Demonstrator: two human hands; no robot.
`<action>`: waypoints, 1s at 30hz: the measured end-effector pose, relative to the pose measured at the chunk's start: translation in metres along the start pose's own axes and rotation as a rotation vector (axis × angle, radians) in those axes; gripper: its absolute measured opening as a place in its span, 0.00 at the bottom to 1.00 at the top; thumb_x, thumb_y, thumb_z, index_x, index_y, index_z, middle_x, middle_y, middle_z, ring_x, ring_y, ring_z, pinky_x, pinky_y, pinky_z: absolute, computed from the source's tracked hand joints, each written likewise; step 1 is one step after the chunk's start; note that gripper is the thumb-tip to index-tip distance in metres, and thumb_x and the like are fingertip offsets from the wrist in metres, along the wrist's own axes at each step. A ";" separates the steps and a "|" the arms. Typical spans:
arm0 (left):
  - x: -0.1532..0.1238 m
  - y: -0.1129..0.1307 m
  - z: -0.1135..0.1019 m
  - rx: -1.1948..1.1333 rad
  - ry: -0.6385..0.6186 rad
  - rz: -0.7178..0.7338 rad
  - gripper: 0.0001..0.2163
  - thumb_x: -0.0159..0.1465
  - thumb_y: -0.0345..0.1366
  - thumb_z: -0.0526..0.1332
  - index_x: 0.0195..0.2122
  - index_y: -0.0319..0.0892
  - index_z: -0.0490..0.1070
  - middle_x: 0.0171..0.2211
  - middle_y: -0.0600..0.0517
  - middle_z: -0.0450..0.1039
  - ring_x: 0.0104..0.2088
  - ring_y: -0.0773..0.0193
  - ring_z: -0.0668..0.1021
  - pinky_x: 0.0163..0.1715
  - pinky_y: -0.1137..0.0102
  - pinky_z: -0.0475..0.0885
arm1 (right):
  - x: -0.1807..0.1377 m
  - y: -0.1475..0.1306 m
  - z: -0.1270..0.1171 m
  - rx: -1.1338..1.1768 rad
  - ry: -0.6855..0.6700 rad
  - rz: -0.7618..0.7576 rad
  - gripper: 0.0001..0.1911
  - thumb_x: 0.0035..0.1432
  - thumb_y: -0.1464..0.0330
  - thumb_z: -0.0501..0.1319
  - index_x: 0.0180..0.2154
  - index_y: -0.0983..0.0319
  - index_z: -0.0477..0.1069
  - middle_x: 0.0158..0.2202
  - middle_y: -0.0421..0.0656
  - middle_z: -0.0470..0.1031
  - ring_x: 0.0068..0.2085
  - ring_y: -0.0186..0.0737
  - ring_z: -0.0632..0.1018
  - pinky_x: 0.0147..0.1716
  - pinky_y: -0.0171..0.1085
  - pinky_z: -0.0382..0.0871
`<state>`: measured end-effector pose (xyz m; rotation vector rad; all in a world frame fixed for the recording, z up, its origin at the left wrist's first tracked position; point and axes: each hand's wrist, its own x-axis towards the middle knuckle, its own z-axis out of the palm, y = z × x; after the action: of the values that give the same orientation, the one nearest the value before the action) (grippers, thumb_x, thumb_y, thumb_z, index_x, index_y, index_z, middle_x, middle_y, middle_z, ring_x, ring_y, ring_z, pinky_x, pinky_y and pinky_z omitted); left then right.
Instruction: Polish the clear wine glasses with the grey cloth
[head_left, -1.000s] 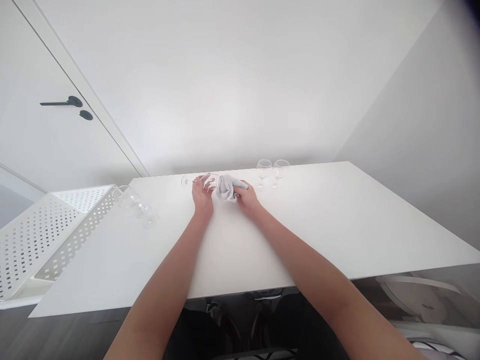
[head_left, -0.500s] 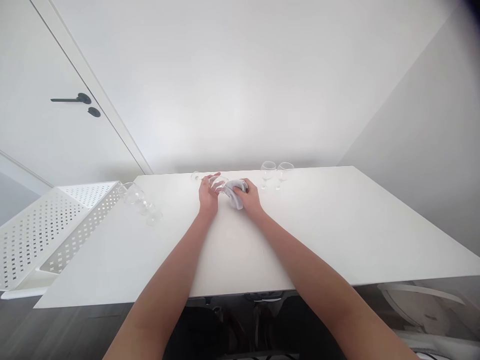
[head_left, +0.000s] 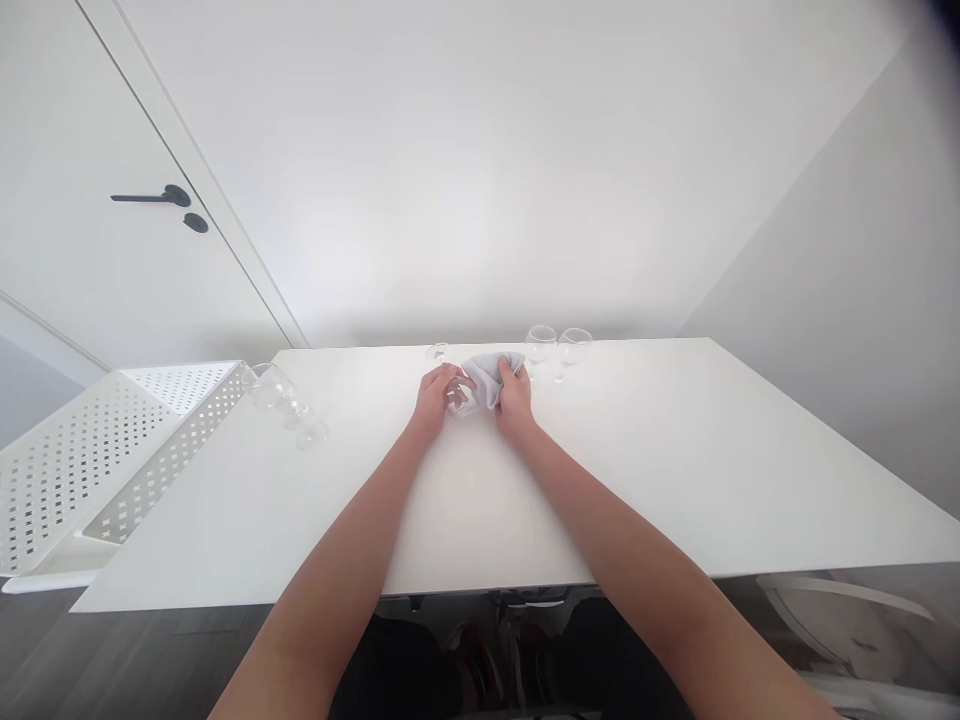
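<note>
My left hand (head_left: 441,395) is closed around a clear stemmed wine glass (head_left: 461,400), tipped so that its bowl points down toward me and its round foot shows beyond the fingers. A light grey cloth (head_left: 484,372) is gripped in my right hand (head_left: 514,390), thumb on top. The cloth lies against the glass, and its left end hides part of the glass and my left fingertips. Just beyond my right hand, two wine glasses (head_left: 574,345) stand upright side by side.
Several clear glasses (head_left: 281,395) are grouped at the left end of the white table (head_left: 637,480). Beside that end is a white perforated rack (head_left: 82,450). A wall (head_left: 480,180) runs along the far edge, and a door with a black handle (head_left: 154,197) is at left.
Both hands have shifted a little right. The glass has turned from lying sideways to bowl toward me, and the cloth has moved up and spread across beside it.
</note>
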<state>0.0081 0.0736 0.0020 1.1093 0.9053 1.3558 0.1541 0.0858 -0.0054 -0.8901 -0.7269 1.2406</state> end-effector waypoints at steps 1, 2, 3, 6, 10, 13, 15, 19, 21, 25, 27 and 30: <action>0.001 -0.001 -0.001 0.010 0.018 -0.003 0.16 0.64 0.49 0.64 0.33 0.40 0.72 0.37 0.43 0.81 0.23 0.68 0.75 0.21 0.71 0.66 | 0.000 0.000 0.000 -0.042 0.009 -0.031 0.18 0.59 0.53 0.63 0.44 0.57 0.68 0.42 0.40 0.73 0.42 0.39 0.75 0.42 0.39 0.72; 0.002 -0.002 -0.001 0.008 0.055 0.004 0.16 0.65 0.50 0.64 0.33 0.40 0.72 0.38 0.42 0.81 0.24 0.67 0.76 0.22 0.71 0.68 | 0.000 -0.001 -0.001 -0.110 0.019 -0.077 0.17 0.60 0.52 0.62 0.43 0.57 0.67 0.41 0.40 0.73 0.41 0.39 0.75 0.43 0.39 0.71; 0.003 -0.003 -0.002 -0.009 0.115 0.022 0.17 0.65 0.51 0.64 0.35 0.40 0.72 0.41 0.41 0.81 0.26 0.66 0.77 0.24 0.70 0.70 | -0.001 -0.001 -0.001 -0.198 0.026 -0.138 0.17 0.61 0.52 0.62 0.42 0.57 0.67 0.39 0.39 0.72 0.40 0.38 0.73 0.43 0.38 0.70; 0.006 -0.005 -0.003 -0.106 0.317 0.120 0.17 0.66 0.53 0.64 0.40 0.42 0.71 0.50 0.41 0.79 0.37 0.62 0.82 0.35 0.66 0.78 | -0.007 -0.005 -0.001 -0.456 0.007 -0.345 0.15 0.64 0.52 0.60 0.39 0.57 0.65 0.35 0.37 0.68 0.37 0.37 0.69 0.42 0.37 0.66; 0.007 -0.005 -0.002 -0.153 0.324 0.173 0.17 0.66 0.52 0.64 0.43 0.43 0.71 0.60 0.41 0.73 0.48 0.59 0.81 0.49 0.60 0.78 | -0.017 -0.008 0.005 -0.527 -0.140 -0.432 0.15 0.66 0.53 0.60 0.38 0.57 0.65 0.34 0.37 0.67 0.36 0.37 0.67 0.40 0.36 0.63; 0.006 -0.005 0.001 -0.118 0.293 0.159 0.17 0.67 0.52 0.63 0.43 0.43 0.70 0.60 0.40 0.73 0.52 0.55 0.80 0.51 0.57 0.77 | -0.019 -0.004 0.009 -0.451 -0.194 -0.327 0.16 0.64 0.52 0.61 0.37 0.56 0.64 0.32 0.36 0.66 0.34 0.36 0.67 0.37 0.36 0.63; 0.005 -0.004 0.003 -0.097 0.258 0.175 0.17 0.67 0.53 0.62 0.44 0.44 0.70 0.60 0.40 0.73 0.54 0.55 0.79 0.52 0.57 0.76 | -0.019 -0.001 0.009 -0.337 -0.211 -0.226 0.17 0.62 0.52 0.63 0.37 0.56 0.63 0.33 0.36 0.65 0.36 0.36 0.67 0.38 0.36 0.64; 0.000 0.001 0.006 -0.070 0.132 0.183 0.17 0.67 0.54 0.62 0.44 0.45 0.70 0.61 0.41 0.73 0.55 0.56 0.77 0.52 0.58 0.76 | -0.016 -0.005 0.003 -0.075 -0.288 0.019 0.18 0.55 0.54 0.69 0.38 0.56 0.65 0.36 0.37 0.67 0.38 0.36 0.69 0.38 0.35 0.67; -0.002 0.004 0.007 -0.073 0.089 0.177 0.17 0.67 0.53 0.62 0.44 0.45 0.71 0.61 0.42 0.73 0.53 0.57 0.78 0.49 0.60 0.76 | -0.016 -0.010 0.000 0.012 -0.322 0.105 0.19 0.52 0.56 0.71 0.37 0.56 0.66 0.36 0.37 0.68 0.37 0.36 0.70 0.36 0.34 0.67; -0.005 0.011 0.008 -0.098 0.033 0.191 0.18 0.67 0.55 0.61 0.45 0.45 0.72 0.57 0.43 0.75 0.47 0.58 0.79 0.40 0.66 0.75 | -0.021 -0.020 0.000 0.094 -0.445 0.180 0.21 0.51 0.59 0.72 0.46 0.53 0.70 0.42 0.39 0.75 0.40 0.39 0.74 0.38 0.37 0.70; -0.004 0.012 0.008 -0.110 0.025 0.183 0.19 0.67 0.56 0.61 0.46 0.46 0.74 0.53 0.43 0.77 0.44 0.58 0.79 0.36 0.66 0.74 | -0.024 -0.022 0.001 0.096 -0.495 0.183 0.28 0.52 0.59 0.71 0.54 0.50 0.69 0.48 0.40 0.76 0.43 0.41 0.76 0.42 0.41 0.73; -0.002 0.009 0.006 -0.094 0.084 0.169 0.20 0.66 0.57 0.61 0.48 0.47 0.75 0.48 0.46 0.76 0.43 0.59 0.79 0.36 0.67 0.74 | -0.027 -0.021 0.003 0.035 -0.489 0.119 0.36 0.53 0.58 0.71 0.62 0.48 0.66 0.49 0.40 0.76 0.44 0.42 0.76 0.45 0.43 0.73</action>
<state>0.0112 0.0698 0.0114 1.0827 0.8137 1.5781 0.1563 0.0578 0.0143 -0.6082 -1.0447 1.5971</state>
